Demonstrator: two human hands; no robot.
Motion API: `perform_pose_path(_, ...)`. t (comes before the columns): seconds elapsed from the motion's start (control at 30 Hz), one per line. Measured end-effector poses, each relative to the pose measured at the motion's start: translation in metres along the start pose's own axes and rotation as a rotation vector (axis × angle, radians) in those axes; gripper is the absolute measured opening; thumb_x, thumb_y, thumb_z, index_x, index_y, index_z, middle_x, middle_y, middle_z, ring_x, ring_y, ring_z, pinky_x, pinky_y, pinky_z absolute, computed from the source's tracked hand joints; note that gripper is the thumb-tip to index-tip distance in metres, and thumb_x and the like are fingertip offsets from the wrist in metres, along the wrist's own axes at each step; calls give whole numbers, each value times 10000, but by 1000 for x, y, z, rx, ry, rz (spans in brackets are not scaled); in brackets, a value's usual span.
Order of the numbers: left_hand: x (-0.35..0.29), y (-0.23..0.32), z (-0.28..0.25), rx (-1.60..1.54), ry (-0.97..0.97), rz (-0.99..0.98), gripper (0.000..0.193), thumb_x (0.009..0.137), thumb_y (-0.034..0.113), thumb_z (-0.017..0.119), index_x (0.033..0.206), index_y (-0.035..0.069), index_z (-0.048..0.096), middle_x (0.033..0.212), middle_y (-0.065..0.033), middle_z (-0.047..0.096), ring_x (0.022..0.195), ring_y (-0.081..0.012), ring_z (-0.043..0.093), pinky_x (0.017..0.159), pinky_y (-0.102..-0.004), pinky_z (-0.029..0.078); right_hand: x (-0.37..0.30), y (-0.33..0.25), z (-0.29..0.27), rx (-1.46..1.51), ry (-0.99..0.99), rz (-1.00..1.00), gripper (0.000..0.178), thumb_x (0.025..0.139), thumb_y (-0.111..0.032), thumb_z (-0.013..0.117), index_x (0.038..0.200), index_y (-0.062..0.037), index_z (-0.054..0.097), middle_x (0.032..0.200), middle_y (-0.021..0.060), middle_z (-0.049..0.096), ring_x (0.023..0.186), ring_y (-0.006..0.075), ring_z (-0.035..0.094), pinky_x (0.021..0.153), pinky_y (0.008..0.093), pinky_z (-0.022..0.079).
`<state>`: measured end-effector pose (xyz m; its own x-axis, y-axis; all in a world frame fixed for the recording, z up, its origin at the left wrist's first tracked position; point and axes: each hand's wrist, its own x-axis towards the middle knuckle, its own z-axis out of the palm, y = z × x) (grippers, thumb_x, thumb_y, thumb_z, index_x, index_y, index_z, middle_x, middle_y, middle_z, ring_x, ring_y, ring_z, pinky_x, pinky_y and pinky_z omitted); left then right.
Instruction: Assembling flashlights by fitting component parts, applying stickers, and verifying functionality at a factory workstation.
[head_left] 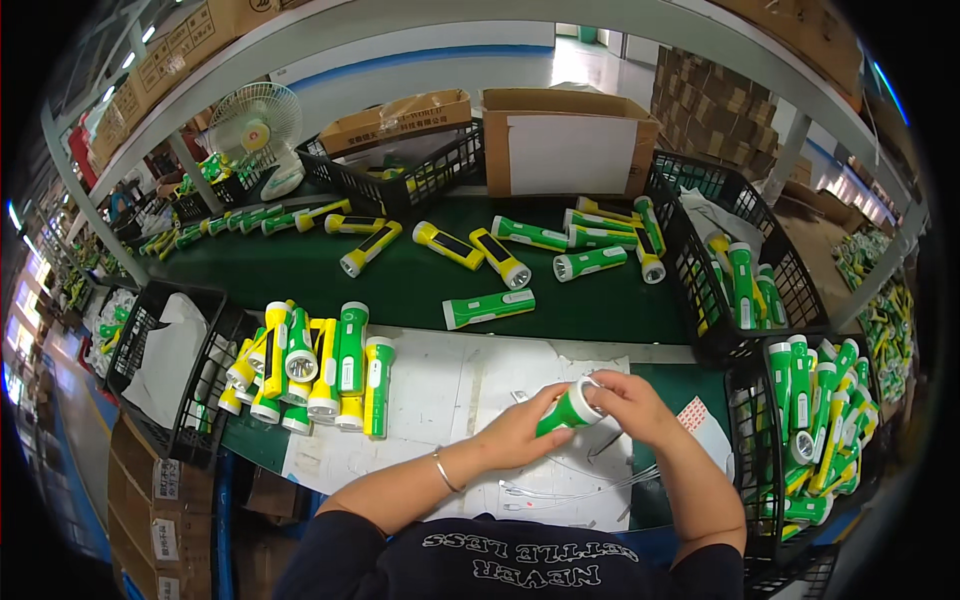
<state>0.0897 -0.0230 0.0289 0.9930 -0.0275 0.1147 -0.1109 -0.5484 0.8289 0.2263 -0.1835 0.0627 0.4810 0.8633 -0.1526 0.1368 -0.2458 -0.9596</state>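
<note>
A green flashlight (562,415) with a white head is held tilted between my two hands, just above the white work board (440,385). My left hand (525,432) wraps round its green body. At the white head end, the fingers of my right hand (632,405) grip the rim; part of the head is hidden under them. Thin white cables (575,493) lie on the board below my hands. Left of them, a pile of green and yellow flashlights (300,362) sits on the board. One green flashlight (490,308) lies beyond my hands on the dark green belt.
Many flashlights lie along the green belt (400,295). Black crates stand around me: a flashlight-filled one (745,450) at right, another (720,335) behind it, one with paper (200,400) at left. A cardboard box (570,95) and a fan (255,125) stand at the back.
</note>
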Motion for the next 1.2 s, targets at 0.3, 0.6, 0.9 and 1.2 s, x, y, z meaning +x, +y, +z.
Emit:
perform_pose_path(0.3,-21,-57,18,-1650,16,-565,395,919,380,458,1122,43,492,930,-105,583,805,-187,590,685,-332,520,-17,49,37,294,35,49,262,871,-185,570,1076,-26,539,853,55,617,800,99,577,723,228,428)
perform_pose_path(0.6,-17,-49,14,-1448,233,-553,398,911,405,462,1109,61,494,903,-73,558,732,-159,558,619,-307,504,-28,61,65,209,67,57,245,864,-220,583,1016,-30,559,811,28,599,719,82,535,652,233,426)
perform_pose_path(0.9,-17,-38,14,-1250,303,-415,279,938,312,442,1078,72,470,804,-85,566,628,-162,559,566,-294,499,-26,22,83,-866,289,-442,74,780,-183,597,782,-114,570,706,59,509,515,259,541,447,359,449)
perform_pose_path(1.2,-29,-40,19,-967,316,-289,362,982,358,289,1141,61,420,896,-64,554,782,-103,531,712,-246,457,-16,19,103,-1105,144,-576,157,723,-186,629,685,-110,497,590,37,469,426,192,513,392,318,407)
